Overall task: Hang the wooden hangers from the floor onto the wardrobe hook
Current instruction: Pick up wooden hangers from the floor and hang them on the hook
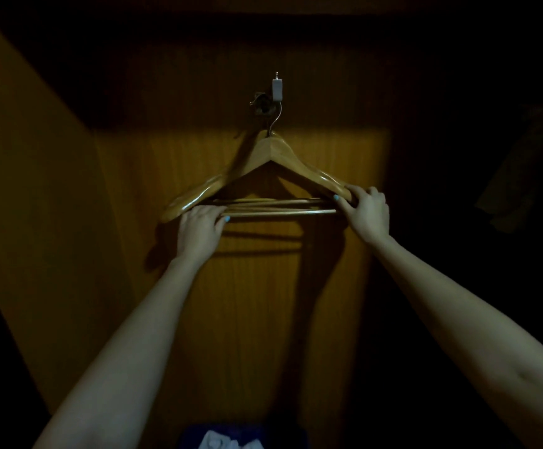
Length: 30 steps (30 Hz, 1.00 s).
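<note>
Wooden hangers [270,153] with metal hooks hang stacked on the wardrobe hook [262,103], against the wooden wardrobe panel. Their crossbars overlap at slightly different angles, and how many hangers there are is hard to tell in the dim light. My left hand [199,231] holds the hangers' left end, its thumb curled up onto the lowest crossbar. My right hand [366,210] grips the right end, fingers curled over the shoulder tip and thumb against the bar ends.
The wooden wardrobe panel [263,286] is lit only in its middle. A slanted wooden side wall [30,189] stands at the left. The right side is dark. Something blue with white cloth [228,439] lies at the bottom edge.
</note>
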{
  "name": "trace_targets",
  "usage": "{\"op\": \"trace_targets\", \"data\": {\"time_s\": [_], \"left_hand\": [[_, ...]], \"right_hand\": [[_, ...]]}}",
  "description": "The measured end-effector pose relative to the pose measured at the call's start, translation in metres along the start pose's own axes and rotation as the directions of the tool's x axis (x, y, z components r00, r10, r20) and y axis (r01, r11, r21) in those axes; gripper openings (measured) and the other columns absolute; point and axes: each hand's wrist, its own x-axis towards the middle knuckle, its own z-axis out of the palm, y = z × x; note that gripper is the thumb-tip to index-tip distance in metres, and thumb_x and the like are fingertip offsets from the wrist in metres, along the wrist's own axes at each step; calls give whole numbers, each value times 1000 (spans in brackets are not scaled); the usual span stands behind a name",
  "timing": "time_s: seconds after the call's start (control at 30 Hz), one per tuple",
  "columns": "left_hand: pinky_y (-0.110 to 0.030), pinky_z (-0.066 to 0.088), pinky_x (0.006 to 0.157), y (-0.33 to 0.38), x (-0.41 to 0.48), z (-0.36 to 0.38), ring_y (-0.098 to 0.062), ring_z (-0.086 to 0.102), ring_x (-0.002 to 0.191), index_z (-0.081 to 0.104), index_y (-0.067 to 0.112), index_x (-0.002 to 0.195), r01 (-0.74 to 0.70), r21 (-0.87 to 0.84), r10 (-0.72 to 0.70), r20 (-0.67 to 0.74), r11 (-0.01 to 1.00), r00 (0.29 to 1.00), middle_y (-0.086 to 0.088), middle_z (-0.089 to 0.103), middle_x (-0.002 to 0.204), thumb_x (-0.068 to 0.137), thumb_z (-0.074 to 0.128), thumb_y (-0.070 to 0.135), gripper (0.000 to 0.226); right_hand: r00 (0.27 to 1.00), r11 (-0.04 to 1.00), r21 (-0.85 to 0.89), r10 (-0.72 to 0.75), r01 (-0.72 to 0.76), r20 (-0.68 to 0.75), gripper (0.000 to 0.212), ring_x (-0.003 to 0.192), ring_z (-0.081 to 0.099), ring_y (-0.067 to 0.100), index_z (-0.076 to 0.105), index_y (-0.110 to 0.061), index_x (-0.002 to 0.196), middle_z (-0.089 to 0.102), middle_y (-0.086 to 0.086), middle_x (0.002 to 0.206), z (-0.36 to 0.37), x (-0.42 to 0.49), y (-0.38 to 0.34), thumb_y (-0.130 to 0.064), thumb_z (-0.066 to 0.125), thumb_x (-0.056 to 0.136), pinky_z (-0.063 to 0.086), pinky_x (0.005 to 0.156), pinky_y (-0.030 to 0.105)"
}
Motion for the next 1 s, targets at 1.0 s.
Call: {"op": "trace_targets", "data": {"time_s": [1.0], "left_hand": [[-39, 30, 107, 24, -105, -57, -20, 38, 130, 47, 24, 135, 99, -50, -96, 51, 994, 994, -1, 49, 135, 94, 50, 26, 41]], "right_hand": [[926, 914, 255, -356, 317, 124, 43, 143, 23, 28, 47, -17, 137, 39, 12, 146, -2, -101, -67, -30, 50, 96, 20, 116, 46]]}}
